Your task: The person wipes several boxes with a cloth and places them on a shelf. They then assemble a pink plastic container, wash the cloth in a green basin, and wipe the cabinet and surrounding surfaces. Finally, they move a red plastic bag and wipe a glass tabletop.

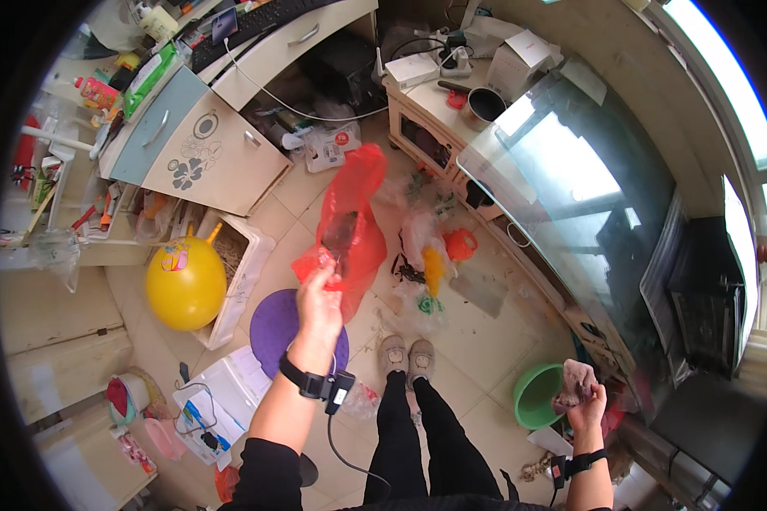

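My left hand (319, 305) is closed on the gathered end of a red plastic bag (360, 247), held out over the floor in front of me. The bag hangs loose and see-through, and something dark shows through it near my fingers. On the right, my right hand (586, 412) grips a crumpled pinkish-brown cloth (575, 383). This cloth is beside the rim of a green basin (524, 400) standing on the floor. Under my left forearm, a round purple stool (273, 328) is partly covered.
Crumpled plastic bags (419, 238) litter the tiles ahead of my feet. At left, a yellow hopper ball (186, 285) rests against a white bin (245, 285). A large glass panel (562, 162) leans on the right, near a small cabinet with a pot (486, 106).
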The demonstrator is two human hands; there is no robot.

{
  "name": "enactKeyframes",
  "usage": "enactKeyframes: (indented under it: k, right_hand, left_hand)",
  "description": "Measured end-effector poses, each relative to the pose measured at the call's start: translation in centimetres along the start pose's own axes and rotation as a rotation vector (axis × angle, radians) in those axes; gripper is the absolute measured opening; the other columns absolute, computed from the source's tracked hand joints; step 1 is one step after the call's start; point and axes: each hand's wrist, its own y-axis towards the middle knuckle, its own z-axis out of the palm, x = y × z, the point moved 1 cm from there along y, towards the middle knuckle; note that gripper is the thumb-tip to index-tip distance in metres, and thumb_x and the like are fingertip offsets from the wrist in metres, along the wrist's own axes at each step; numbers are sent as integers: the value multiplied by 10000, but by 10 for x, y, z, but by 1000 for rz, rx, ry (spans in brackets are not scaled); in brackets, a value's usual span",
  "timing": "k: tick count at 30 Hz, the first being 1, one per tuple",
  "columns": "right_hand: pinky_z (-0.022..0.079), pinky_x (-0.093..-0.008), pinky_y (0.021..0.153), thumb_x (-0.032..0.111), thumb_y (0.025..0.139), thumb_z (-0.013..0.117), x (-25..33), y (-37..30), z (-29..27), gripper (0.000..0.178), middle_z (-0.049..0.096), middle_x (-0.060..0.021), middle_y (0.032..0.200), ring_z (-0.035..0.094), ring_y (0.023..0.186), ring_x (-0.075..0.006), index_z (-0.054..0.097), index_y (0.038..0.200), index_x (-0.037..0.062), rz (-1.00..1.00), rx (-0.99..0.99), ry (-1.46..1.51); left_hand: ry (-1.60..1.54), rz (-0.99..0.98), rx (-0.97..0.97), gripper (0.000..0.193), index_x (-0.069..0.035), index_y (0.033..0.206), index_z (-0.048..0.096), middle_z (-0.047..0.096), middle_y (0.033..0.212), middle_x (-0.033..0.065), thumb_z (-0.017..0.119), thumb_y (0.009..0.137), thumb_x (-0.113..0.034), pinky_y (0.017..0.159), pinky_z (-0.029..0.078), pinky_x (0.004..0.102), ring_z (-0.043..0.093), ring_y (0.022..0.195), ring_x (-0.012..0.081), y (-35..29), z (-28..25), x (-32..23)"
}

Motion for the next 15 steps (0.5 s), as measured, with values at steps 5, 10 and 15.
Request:
enactKeyframes:
  k: [5,10,15]
  right_hand:
    - [379,-478,1061,266,821,452,4,-4,-19,498,572,-133,1284,517,1201,-339,539,1246,23,31,-37,36]
    - [380,-463,1053,236,810,496,1,-5,-34,449,591,-105,1253,531,1175,-320,565,1217,59,24,-61,21]
    - [379,-458,1055,227,806,506,-1,-3,-40,445,597,-102,1243,534,1172,-318,564,1212,55,75,-11,35]
  left_hand:
    - [7,-75,85,151,-77,953,670,644,859,-7,679,809,-121,714,375,228,541,767,76,-48,32,39]
    - [148,-128,172,120,-23,924,669,673,926,43,653,827,-91,817,422,238,581,877,106,-82,55,94]
    - [197,-221,363,166,-1,948,667,682,961,66,640,839,-123,898,409,278,583,927,124,-110,64,156]
